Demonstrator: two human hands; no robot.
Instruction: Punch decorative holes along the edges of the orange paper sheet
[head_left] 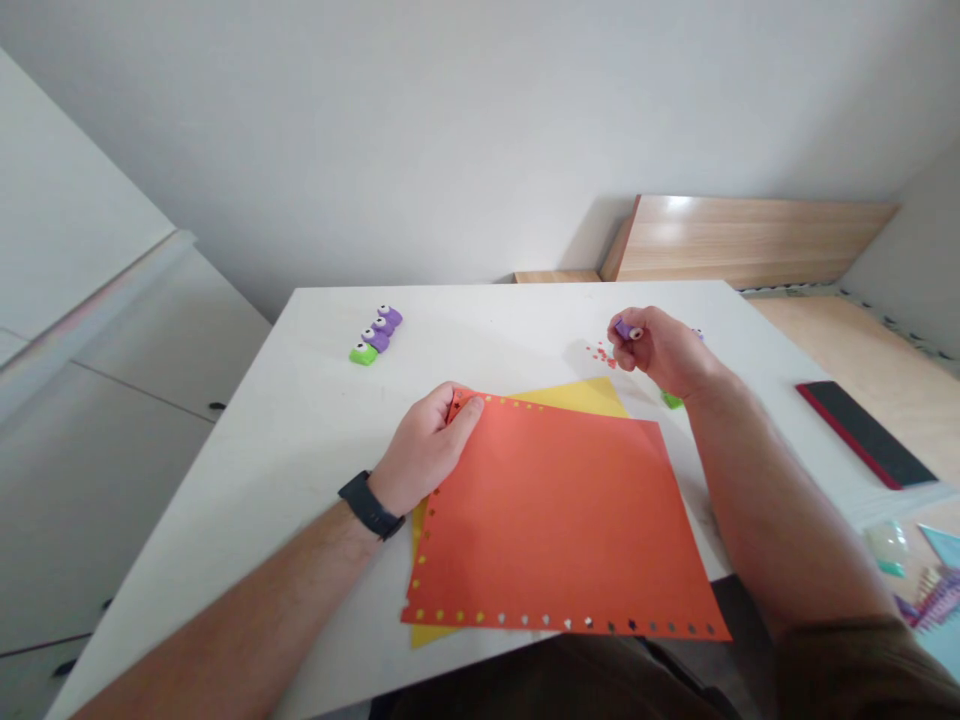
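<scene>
My left hand (433, 440) pinches the upper left corner of an orange sheet (555, 510), thumb on top. Small punched holes run along the sheet's left and bottom edges and part of its top edge. Beneath it lies a yellow sheet (592, 395), showing at the top and at the lower left. Above the table, beyond the orange sheet's top right corner, my right hand (649, 345) has its fingers closed round a small purple punch (624, 328) with an eye-like round part. Tiny red paper bits (602, 354) lie beside that hand.
Several purple and green punches (376, 340) stand in a row at the back left of the white table (315, 400). A green punch (672, 400) is partly hidden by my right wrist. A black and red flat object (866, 432) lies at the right.
</scene>
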